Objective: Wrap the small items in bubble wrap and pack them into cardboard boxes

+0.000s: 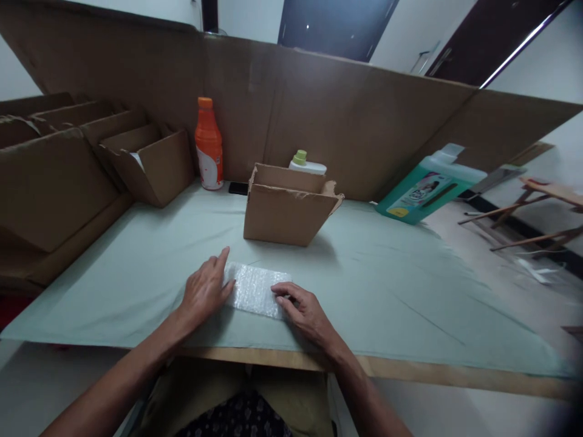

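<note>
Clear bubble wrap, one small rectangular sheet, is lying flat on the pale green table cover near the front edge, directly before the person.

Left hand: resting palm down on the sheet's left end, fingers spread fairly wide and flat, forefinger pointing away from the body; it is grasping nothing, only pressing.

Right hand: sitting at the sheet's right near corner, fingers curled narrow, tips touching the edge; whether they are pinching the film or merely resting on it cannot be told.

Cardboard box: standing open just beyond the sheet, one flap torn and ragged. A white bottle with a green cap is showing behind its rim.

Orange bottle: standing upright by the cardboard back wall, well apart from the hands.

Teal jug: leaning at the far right.

Folded cartons: stacked at left.

Risk, as judged: the film is light and slick, so uneven pressure from the two hands is likely to be skewing or creasing it; the cloth beneath could be bunching and dragging with it toward the table edge.
</note>
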Motion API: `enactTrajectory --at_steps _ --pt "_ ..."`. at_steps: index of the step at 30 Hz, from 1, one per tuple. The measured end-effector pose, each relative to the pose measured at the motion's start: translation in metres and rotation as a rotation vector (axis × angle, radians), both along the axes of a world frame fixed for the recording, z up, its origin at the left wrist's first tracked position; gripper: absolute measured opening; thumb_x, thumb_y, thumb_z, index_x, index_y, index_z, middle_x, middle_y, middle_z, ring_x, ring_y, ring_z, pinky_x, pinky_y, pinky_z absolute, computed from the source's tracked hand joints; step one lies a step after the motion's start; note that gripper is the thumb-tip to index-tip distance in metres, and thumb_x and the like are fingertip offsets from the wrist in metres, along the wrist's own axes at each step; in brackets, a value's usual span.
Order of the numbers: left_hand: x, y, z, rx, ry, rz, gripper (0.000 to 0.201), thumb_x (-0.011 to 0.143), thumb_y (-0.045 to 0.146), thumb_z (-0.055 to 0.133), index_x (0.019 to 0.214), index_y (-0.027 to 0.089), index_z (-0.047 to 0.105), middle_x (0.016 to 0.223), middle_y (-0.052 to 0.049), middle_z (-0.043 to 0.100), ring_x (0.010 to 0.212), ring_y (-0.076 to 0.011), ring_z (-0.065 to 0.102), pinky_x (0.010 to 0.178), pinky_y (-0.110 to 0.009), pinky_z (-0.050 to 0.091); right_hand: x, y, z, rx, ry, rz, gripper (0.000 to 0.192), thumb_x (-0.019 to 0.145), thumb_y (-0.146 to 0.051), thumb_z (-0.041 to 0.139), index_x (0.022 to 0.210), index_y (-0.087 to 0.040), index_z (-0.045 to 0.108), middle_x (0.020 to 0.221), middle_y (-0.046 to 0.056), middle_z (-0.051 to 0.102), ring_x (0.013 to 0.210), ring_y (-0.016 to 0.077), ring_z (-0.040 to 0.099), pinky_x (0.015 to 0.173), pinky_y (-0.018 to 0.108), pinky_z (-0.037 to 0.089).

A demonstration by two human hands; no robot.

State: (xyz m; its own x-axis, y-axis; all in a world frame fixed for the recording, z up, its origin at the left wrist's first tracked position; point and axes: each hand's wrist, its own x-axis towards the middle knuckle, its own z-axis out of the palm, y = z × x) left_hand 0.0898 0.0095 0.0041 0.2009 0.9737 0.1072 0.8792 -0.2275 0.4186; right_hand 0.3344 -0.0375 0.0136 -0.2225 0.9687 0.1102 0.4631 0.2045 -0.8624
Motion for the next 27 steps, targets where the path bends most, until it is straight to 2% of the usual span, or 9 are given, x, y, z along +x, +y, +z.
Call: enactTrajectory --at_steps 2,4,8,10,12,16,20,23,27 --pt "0.006 -0.008 0.002 0.158 0.007 -0.096 0.064 0.087 0.025 0.058 0.148 0.018 0.04 0.126 -0.017 0.062 0.114 -0.0323 0.059 0.094 -0.045 0.048 -0.004 0.001 0.005 0.0 0.058 -0.04 0.019 0.09 -0.025 0.056 0.098 -0.023 0.072 0.105 0.006 0.073 0.095 0.0205 0.067 0.089 0.036 0.052" --pt "0.013 -0.012 -0.002 0.223 -0.019 -0.263 0.055 0.089 0.019 0.055 0.143 0.02 0.046 0.139 -0.016 0.055 0.13 -0.0335 0.05 0.106 -0.05 0.042 -0.009 0.007 0.004 -0.072 0.184 -0.078 0.02 0.089 -0.029 0.058 0.103 -0.023 0.071 0.106 0.006 0.073 0.089 0.0188 0.068 0.079 0.034 0.054" --pt "0.016 -0.014 -0.02 0.085 -0.031 -0.455 0.041 0.092 0.019 0.05 0.133 0.023 0.057 0.144 -0.012 0.055 0.138 -0.0321 0.044 0.112 -0.053 0.038 -0.008 0.023 -0.007 -0.403 0.541 -0.168 0.032 0.078 -0.037 0.07 0.105 -0.019 0.065 0.108 0.01 0.071 0.085 0.0197 0.069 0.055 0.026 0.053" --pt "0.013 -0.014 -0.03 0.03 -0.034 -0.46 0.041 0.095 0.025 0.048 0.135 0.022 0.057 0.148 -0.012 0.053 0.141 -0.032 0.042 0.114 -0.053 0.036 0.0 0.028 -0.011 -0.522 0.641 -0.212 0.034 0.074 -0.039 0.075 0.1 -0.018 0.065 0.107 0.012 0.07 0.09 0.0213 0.069 0.059 0.027 0.056" --pt "0.01 -0.015 -0.037 0.018 -0.036 -0.452 0.043 0.096 0.027 0.047 0.138 0.02 0.055 0.153 -0.012 0.048 0.144 -0.0321 0.038 0.117 -0.053 0.032 0.013 0.027 -0.011 -0.549 0.654 -0.216 0.035 0.073 -0.039 0.077 0.098 -0.018 0.066 0.106 0.011 0.07 0.092 0.0207 0.069 0.065 0.029 0.058" --pt "0.001 -0.016 -0.043 0.095 -0.157 -0.405 0.04 0.094 0.028 0.049 0.133 0.022 0.059 0.148 -0.012 0.052 0.138 -0.0291 0.045 0.114 -0.048 0.038 0.039 0.017 -0.007 -0.421 0.416 -0.25 0.033 0.077 -0.046 0.069 0.094 -0.018 0.067 0.087 0.006 0.07 0.064 0.0146 0.062 0.05 0.025 0.047" --pt "-0.012 -0.013 -0.035 0.293 -0.188 -0.067 0.034 0.096 0.033 0.046 0.121 0.018 0.064 0.126 -0.016 0.064 0.117 -0.0296 0.057 0.101 -0.047 0.045 0.048 0.012 -0.002 -0.196 -0.18 -0.265 0.025 0.081 -0.043 0.062 0.073 -0.02 0.066 0.063 0.001 0.063 0.054 0.0135 0.052 0.051 0.026 0.036" --pt "-0.014 -0.009 -0.025 0.211 0.008 0.104 0.038 0.091 0.043 0.056 0.115 0.015 0.066 0.111 -0.016 0.066 0.105 -0.0332 0.057 0.093 -0.049 0.045 0.035 0.016 -0.001 -0.125 -0.551 -0.301 0.028 0.078 -0.043 0.068 0.062 -0.021 0.061 0.06 0.003 0.064 0.056 0.0151 0.051 0.054 0.028 0.028" --pt "-0.002 -0.007 -0.018 0.04 0.096 0.127 0.027 0.086 0.04 0.061 0.094 0.016 0.067 0.102 -0.013 0.065 0.102 -0.033 0.057 0.089 -0.046 0.044 0.014 0.022 -0.005 -0.051 -0.603 -0.32 0.023 0.079 -0.034 0.066 0.062 -0.022 0.056 0.061 0.003 0.064 0.056 0.0158 0.051 0.055 0.028 0.025"
